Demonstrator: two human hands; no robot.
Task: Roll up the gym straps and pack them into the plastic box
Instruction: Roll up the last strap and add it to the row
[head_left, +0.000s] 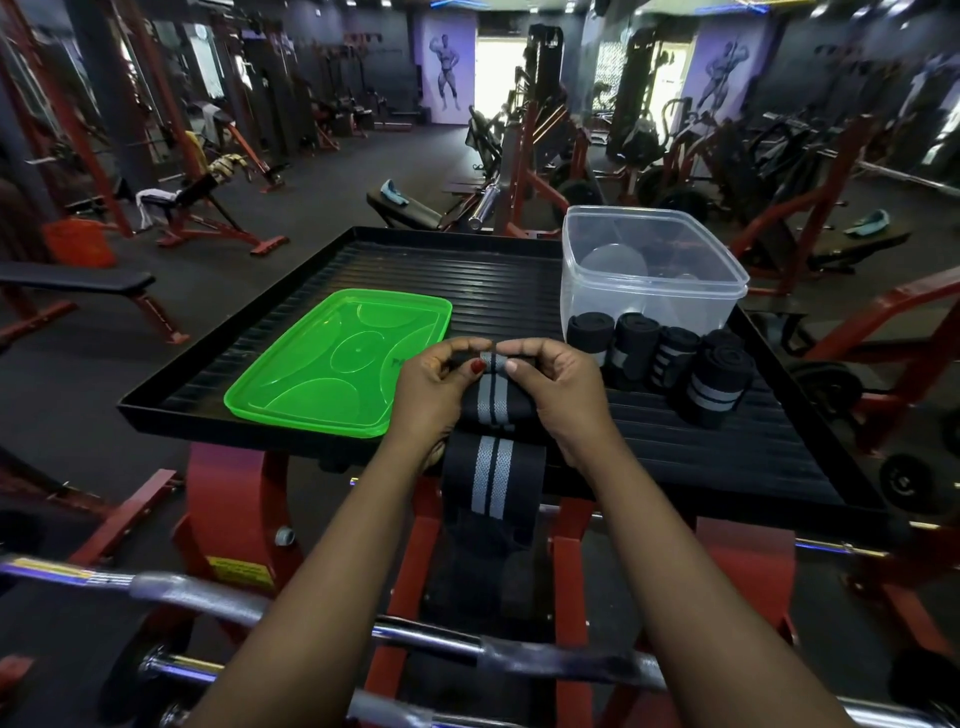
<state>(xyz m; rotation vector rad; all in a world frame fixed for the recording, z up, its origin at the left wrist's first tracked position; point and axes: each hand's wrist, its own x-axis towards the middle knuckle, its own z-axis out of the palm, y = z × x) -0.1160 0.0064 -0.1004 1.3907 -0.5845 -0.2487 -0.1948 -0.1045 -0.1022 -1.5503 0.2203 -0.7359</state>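
Pinching the far end of a black elastic gym strap with two grey stripes (491, 473), the left hand (431, 395) and right hand (561, 395) meet at the near middle of a black ribbed tray (467, 280); the fingers of both hands curl inward, thumbs and fingertips closed narrowly on the small first turn of the roll; the rest of the strap lies flat between the wrists, crosses the tray's near edge and hangs down in front of a red metal frame (228, 519); a clear plastic box (649, 301) stands open-topped on the far right part of the tray, apart from the hands; four rolled black straps (635, 343), some showing grey bands, stand in a row outside it, the left ones touching or just beside its near wall, the rightmost nearer the camera; a green translucent plastic lid (337, 358) lies flat on the tray's left side, just beside the left hand; a chrome barbell (426, 636) runs across the foreground below both forearms; gym benches and machines fill the dim room behind.
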